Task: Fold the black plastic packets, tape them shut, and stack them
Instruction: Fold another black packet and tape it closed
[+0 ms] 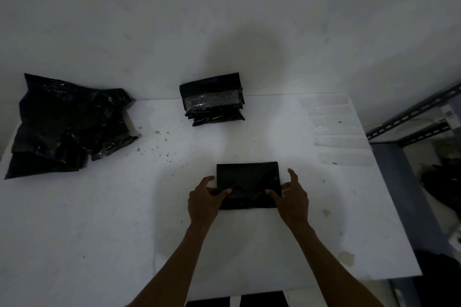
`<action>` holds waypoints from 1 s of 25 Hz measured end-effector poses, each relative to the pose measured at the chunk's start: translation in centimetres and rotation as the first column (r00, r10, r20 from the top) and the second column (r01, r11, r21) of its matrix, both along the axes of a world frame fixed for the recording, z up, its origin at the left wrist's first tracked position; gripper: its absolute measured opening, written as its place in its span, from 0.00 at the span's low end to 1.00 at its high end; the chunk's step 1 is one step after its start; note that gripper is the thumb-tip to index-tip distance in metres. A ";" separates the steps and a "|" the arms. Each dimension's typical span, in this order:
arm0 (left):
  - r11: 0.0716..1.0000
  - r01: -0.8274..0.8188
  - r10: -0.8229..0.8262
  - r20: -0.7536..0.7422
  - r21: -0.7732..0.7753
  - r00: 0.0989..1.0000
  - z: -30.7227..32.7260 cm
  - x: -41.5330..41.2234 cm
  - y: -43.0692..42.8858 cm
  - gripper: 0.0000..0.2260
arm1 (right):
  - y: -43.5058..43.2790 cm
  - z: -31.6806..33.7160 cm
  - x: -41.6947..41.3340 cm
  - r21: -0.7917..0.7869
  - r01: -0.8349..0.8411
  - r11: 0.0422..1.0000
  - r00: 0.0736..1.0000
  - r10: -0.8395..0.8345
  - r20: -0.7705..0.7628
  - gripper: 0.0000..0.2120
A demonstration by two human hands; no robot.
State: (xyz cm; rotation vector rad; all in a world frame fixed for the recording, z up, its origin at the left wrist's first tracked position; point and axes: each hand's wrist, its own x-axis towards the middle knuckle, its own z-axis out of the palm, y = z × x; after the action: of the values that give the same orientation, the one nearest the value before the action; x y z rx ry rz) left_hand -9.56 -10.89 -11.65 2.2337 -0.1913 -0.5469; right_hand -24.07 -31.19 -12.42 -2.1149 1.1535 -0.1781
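A folded black plastic packet [247,178] lies flat on the white table [99,219] in front of me. My left hand [205,198] holds its left edge, thumb on top of the plastic. My right hand [290,195] holds the right edge the same way, its forefinger pointing up beside the packet. A stack of taped black packets [213,99] stands at the table's back edge against the wall. A loose heap of unfolded black packets [67,124] covers the back left of the table.
Several clear tape strips [336,127] are stuck in a column along the table's right side. A grey metal shelf frame [411,122] stands just right of the table. The white wall rises directly behind the table.
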 end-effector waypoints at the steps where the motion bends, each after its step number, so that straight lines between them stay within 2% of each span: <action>1: 1.000 0.001 -0.001 -0.013 -0.027 1.000 -0.1 0.0 0.1 0.34 | 0.0 -0.2 0.0 0.024 0.002 1.000 1.000 -0.002 0.009 0.47; 4: 0.997 0.010 -0.013 -0.032 -0.071 0.999 0.0 -0.1 0.2 0.31 | 0.2 -0.4 -0.4 0.043 -0.026 0.999 0.999 0.025 0.040 0.45; 7: 0.995 0.020 -0.022 -0.016 -0.099 1.000 0.4 -0.6 0.4 0.32 | 1.0 -0.1 -0.9 -0.179 -0.146 0.973 0.989 0.150 0.013 0.42; 10: 0.997 0.046 -0.047 -0.005 -0.061 0.999 0.6 -1.2 0.6 0.35 | 1.0 0.4 -0.7 -0.365 -0.460 0.810 0.884 0.458 -0.098 0.43; 12: 0.997 0.038 -0.040 -0.032 -0.060 0.999 0.6 -1.3 0.6 0.35 | 0.6 0.1 -0.4 -0.339 -0.612 0.715 0.791 0.565 -0.235 0.43; 15: 0.995 -0.034 0.020 -0.135 -0.096 0.991 1.0 -1.2 0.6 0.36 | 0.0 -0.3 0.1 -0.220 -0.619 0.754 0.780 0.558 -0.284 0.42; 17: 0.990 -0.054 0.030 -0.180 -0.130 0.983 1.1 -1.2 0.6 0.35 | -0.5 -0.5 0.0 -0.236 -0.609 0.757 0.789 0.549 -0.274 0.40; 20: 0.984 -0.043 0.011 -0.183 -0.174 0.983 1.1 -1.1 0.3 0.34 | -1.2 -0.4 0.0 -0.307 -0.643 0.702 0.765 0.577 -0.284 0.40; 25: 0.953 -0.102 0.033 -0.235 -0.285 0.971 1.0 -0.8 -0.6 0.31 | -1.2 0.4 1.3 -0.324 -0.736 0.595 0.677 0.645 -0.355 0.37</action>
State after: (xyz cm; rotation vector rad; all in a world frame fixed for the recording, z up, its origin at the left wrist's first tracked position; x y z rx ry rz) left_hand -10.35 -11.45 -10.67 1.8643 -0.0711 -0.6847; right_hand -22.73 -32.42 -12.06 -2.8988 0.2874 0.1706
